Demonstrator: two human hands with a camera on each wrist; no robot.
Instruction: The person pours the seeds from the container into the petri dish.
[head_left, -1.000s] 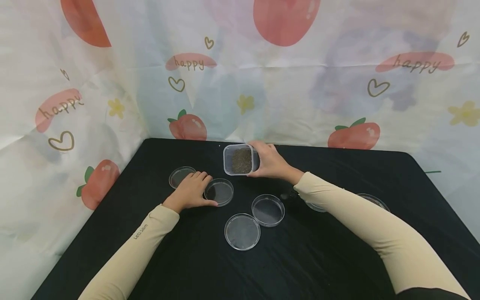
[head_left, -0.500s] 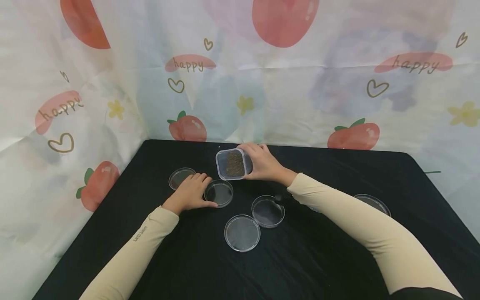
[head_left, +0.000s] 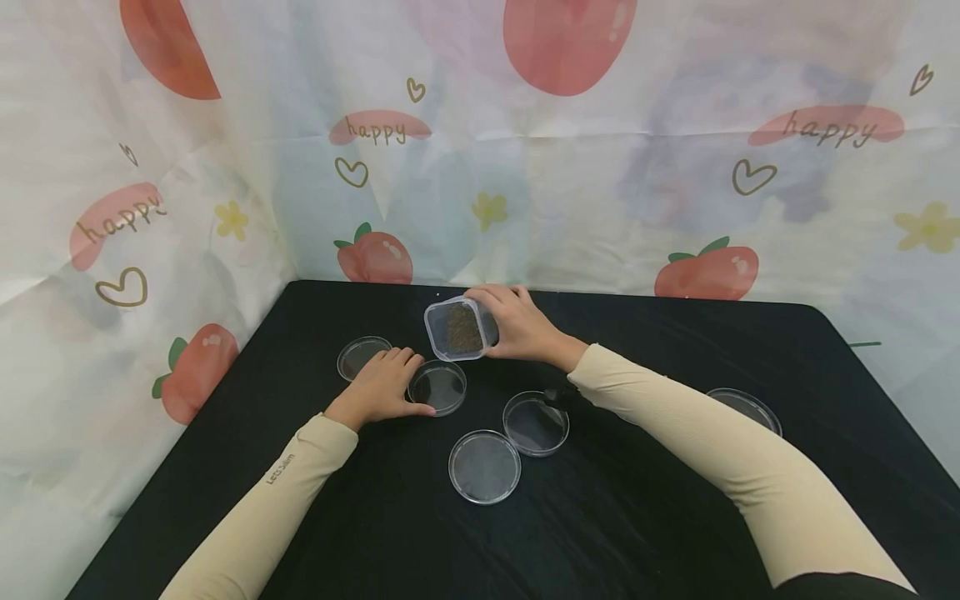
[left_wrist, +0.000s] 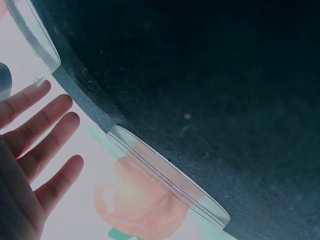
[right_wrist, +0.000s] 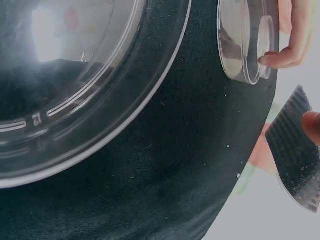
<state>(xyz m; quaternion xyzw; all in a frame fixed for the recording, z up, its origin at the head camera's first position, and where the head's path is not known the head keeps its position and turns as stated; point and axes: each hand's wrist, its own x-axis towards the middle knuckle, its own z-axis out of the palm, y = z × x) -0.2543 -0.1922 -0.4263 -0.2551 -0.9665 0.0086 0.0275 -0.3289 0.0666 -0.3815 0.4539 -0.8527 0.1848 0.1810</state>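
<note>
My right hand (head_left: 517, 325) grips a clear plastic tub (head_left: 431, 329) by its right side. The tub is tilted, its mouth facing the head camera, and brown grainy material (head_left: 463, 329) shows inside. Just below it on the table is a clear petri dish (head_left: 442, 396). My left hand (head_left: 381, 383) lies at that dish's left side, thumb low and index finger high. In the left wrist view the fingers (left_wrist: 55, 142) are extended, the index fingertip right at the dish (left_wrist: 37, 42). The right wrist view shows the tub (right_wrist: 295, 145) above table level, beside the right thumb (right_wrist: 312, 127).
Another petri dish (head_left: 358, 354) is partly behind my left hand. Two more dishes, one nearer (head_left: 484, 468) and one right of it (head_left: 536, 425), sit at the middle. The right sleeve partly covers a dish (head_left: 750, 407). A printed curtain (head_left: 585, 192) hangs behind the black table (head_left: 600, 517).
My right hand has moved left and slightly toward me with the tub, bringing it over the far edge of the dish; the tub has tipped further. The left hand has stayed put.
</note>
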